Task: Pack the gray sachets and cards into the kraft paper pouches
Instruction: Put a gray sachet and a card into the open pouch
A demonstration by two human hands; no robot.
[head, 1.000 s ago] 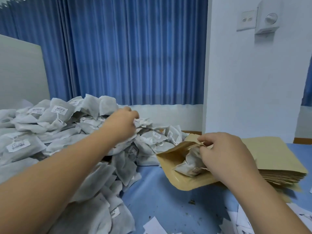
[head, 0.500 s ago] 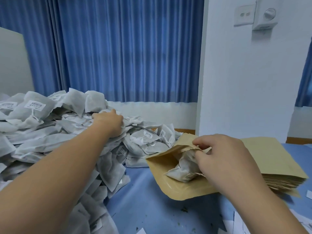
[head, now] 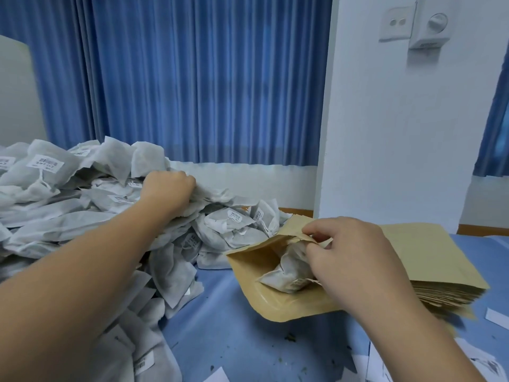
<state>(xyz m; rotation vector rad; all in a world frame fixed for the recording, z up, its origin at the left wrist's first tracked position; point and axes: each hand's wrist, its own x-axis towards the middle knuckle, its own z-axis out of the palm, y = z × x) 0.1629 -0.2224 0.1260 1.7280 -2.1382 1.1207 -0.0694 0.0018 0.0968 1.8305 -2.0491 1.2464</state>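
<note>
Reaches with the left hand (head: 168, 188) into the upper middle-left of the frame, onto the top of the heap of gray sachets (head: 68, 210). Shows only the back of that hand, fingers curled down among the sachets; cannot tell about a real grip on any one of them. Pinches with the right hand (head: 349, 257), right of centre, the upper lip of a kraft paper pouch (head: 264, 296) between thumb and forefinger, other fingers loosely bent, holding the mouth wide open toward the left. Has one sachet in the pouch (head: 286, 274), lying just inside the mouth and touching the thumb. Holds the pouch low over the blue table (head: 234, 340), overlapping the near left corner of a stack of flat kraft pouches (head: 429, 257) at the right. Finds the heap spread from the middle left down to the lower left corner, nearly up to the open pouch. Leaves white paper slips (head: 495, 317) scattered along the lower right and bottom edge. Faces a blue curtain (head: 192, 78) across the top, with a white wall (head: 385, 133) and dial switch (head: 429, 26) at upper right.
</note>
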